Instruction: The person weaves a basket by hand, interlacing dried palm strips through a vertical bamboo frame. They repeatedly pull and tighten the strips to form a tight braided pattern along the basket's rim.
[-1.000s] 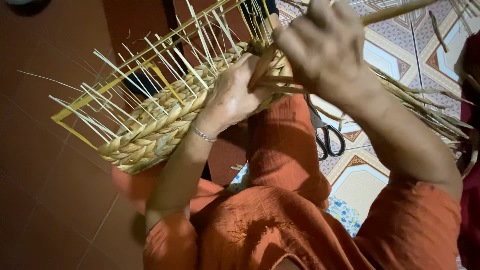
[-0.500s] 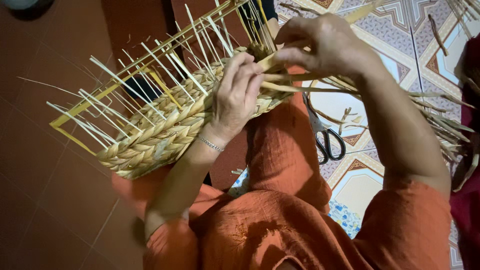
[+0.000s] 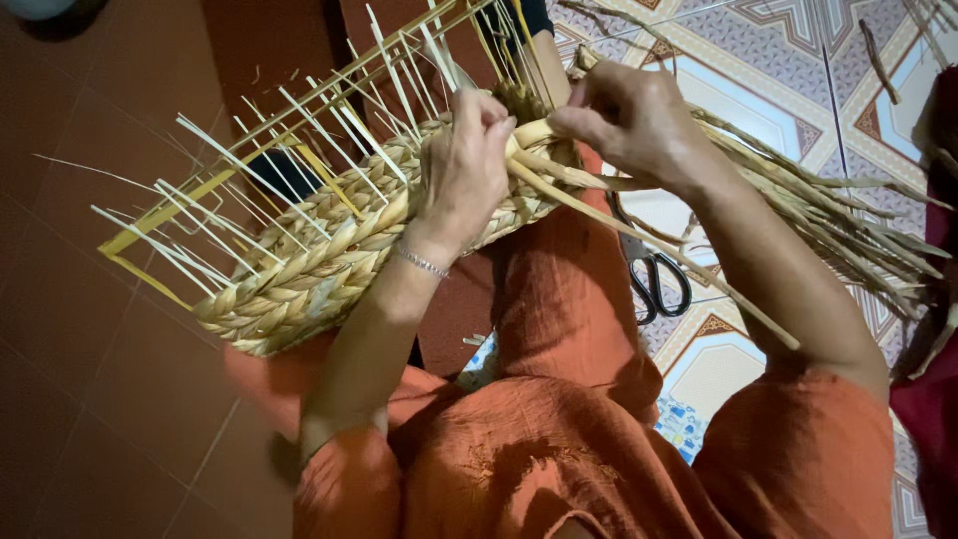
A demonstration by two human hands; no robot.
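Since the earlier frames the right hand (image 3: 639, 120) has dropped lower, closer to the left hand, and one straw strand (image 3: 649, 250) now runs out long toward the lower right. The woven basket (image 3: 329, 260) lies across the orange-clad lap, its long axis running from lower left to upper right, pale stakes sticking up. The left hand (image 3: 467, 165) curls over the braided rim, fingers pressed together; the right hand pinches strands beside it. Black-handled scissors (image 3: 654, 284) lie on the patterned floor tiles (image 3: 738, 90); plain reddish tiles (image 3: 90, 399) sit left.
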